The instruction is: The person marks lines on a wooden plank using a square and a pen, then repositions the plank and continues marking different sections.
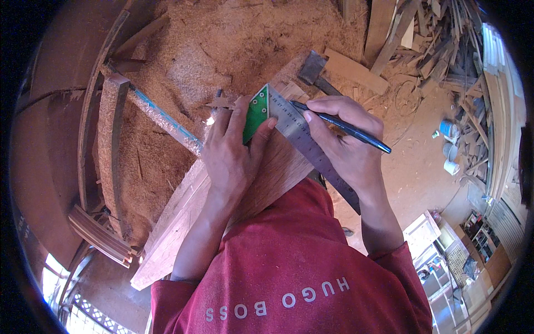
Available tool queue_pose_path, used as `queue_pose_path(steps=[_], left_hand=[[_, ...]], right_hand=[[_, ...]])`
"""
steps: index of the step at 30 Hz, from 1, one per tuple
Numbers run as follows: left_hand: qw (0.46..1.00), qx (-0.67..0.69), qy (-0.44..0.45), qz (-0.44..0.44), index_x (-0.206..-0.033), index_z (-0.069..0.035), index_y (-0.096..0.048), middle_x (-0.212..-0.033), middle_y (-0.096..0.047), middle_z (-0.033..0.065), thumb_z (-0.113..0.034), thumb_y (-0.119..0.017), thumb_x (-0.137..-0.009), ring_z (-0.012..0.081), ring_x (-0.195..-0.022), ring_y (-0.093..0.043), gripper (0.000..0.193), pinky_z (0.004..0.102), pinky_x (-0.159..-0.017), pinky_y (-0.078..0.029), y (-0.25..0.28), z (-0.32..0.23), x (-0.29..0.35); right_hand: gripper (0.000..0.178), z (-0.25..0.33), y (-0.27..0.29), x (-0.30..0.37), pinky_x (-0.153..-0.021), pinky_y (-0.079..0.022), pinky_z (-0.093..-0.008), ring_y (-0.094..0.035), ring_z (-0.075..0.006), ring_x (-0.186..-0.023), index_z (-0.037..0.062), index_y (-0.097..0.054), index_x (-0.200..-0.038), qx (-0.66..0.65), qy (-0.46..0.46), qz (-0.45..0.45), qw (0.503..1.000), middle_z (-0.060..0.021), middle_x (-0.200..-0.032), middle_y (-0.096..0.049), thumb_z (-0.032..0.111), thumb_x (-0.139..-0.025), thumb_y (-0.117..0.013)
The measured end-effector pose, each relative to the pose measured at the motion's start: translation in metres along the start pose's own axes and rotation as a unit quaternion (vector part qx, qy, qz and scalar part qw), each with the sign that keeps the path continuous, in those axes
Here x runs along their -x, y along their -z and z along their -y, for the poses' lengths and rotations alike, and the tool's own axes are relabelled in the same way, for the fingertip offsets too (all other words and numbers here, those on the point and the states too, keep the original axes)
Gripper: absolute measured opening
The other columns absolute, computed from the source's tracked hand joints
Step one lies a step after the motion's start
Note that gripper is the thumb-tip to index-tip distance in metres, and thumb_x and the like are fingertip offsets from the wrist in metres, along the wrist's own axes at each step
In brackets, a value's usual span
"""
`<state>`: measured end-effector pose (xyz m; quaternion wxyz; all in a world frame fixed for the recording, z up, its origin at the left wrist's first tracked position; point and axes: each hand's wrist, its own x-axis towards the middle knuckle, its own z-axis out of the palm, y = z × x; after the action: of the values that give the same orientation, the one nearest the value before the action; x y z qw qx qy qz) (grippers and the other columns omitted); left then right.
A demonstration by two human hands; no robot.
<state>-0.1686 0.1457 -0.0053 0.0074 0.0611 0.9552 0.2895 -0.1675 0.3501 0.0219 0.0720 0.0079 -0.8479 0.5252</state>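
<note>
The person's bare left forearm point(203, 234) slants up from the lower left, its bare left hand point(225, 153) back upward, fingers point(238, 118) curled, thumb point(260, 139) apart. At right, the bare right forearm point(381, 222) rises to the bare right hand point(356, 136), thumb and index finger point(329, 104) pinching toward the upper left.

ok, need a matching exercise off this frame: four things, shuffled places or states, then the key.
Things
1. Dark pen
2. Green handle
3. Wooden board
4. Buckets

Places or states
A. Beneath the metal blade
B. On the floor, toward the right of the view
C. Gripped by the left hand
D. Held in the right hand

Pairs: 1-D, 2-C, 3-A, 4-B
</note>
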Motion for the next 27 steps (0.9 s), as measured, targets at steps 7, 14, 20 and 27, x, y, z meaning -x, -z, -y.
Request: queue_pose_path(steps=[7, 14, 20, 27], left_hand=[[1.000, -0.002, 0.013, 0.016, -0.137, -0.008, -0.065, -0.105, -0.070, 0.0173, -0.043, -0.076, -0.094, 0.0357, -0.090, -0.072, 0.057, 0.0455, -0.074, -0.057, 0.003, -0.003, -0.001], [1.000, -0.015, 0.003, -0.004, -0.136, -0.006, -0.065, -0.109, -0.070, 0.0194, -0.043, -0.075, -0.094, 0.0375, -0.095, -0.072, 0.057, 0.0465, -0.078, -0.057, 0.002, -0.002, 0.001], [0.999, -0.009, -0.018, -0.031, -0.129, -0.011, -0.069, -0.110, -0.071, 0.0185, -0.050, -0.074, -0.092, 0.0384, -0.092, -0.072, 0.054, 0.0470, -0.073, -0.058, -0.002, 0.000, 0.000], [0.999, -0.026, -0.022, -0.036, -0.129, -0.009, -0.068, -0.110, -0.070, 0.0160, -0.050, -0.074, -0.092, 0.0361, -0.090, -0.072, 0.055, 0.0455, -0.071, -0.058, -0.005, 0.002, 0.000]], right_hand=[[0.014, 0.004, 0.007, 0.006, -0.080, -0.060, -0.0358, -0.076, -0.0291, -0.090, -0.0010, -0.074, -0.096, 0.011, 0.015, 0.015, 1.000, -0.0152, -0.097, -0.076, -0.002, -0.083, -0.079], [0.016, 0.016, 0.048, 0.043, -0.077, -0.060, -0.0366, -0.075, -0.0310, -0.087, -0.0019, -0.072, -0.095, 0.059, -0.007, 0.055, 0.997, -0.0165, -0.094, -0.075, -0.004, -0.081, -0.078], [0.012, 0.034, 0.069, 0.038, -0.072, -0.056, -0.0388, -0.071, -0.0311, -0.078, -0.0032, -0.069, -0.092, 0.072, -0.076, 0.136, 0.985, -0.0168, -0.086, -0.069, 0.000, -0.081, -0.073], [0.012, 0.040, 0.067, -0.003, -0.064, -0.052, -0.0340, -0.068, -0.0250, -0.068, -0.0024, -0.068, -0.085, 0.145, -0.105, 0.269, 0.946, -0.0139, -0.081, -0.068, 0.006, -0.078, -0.072]])
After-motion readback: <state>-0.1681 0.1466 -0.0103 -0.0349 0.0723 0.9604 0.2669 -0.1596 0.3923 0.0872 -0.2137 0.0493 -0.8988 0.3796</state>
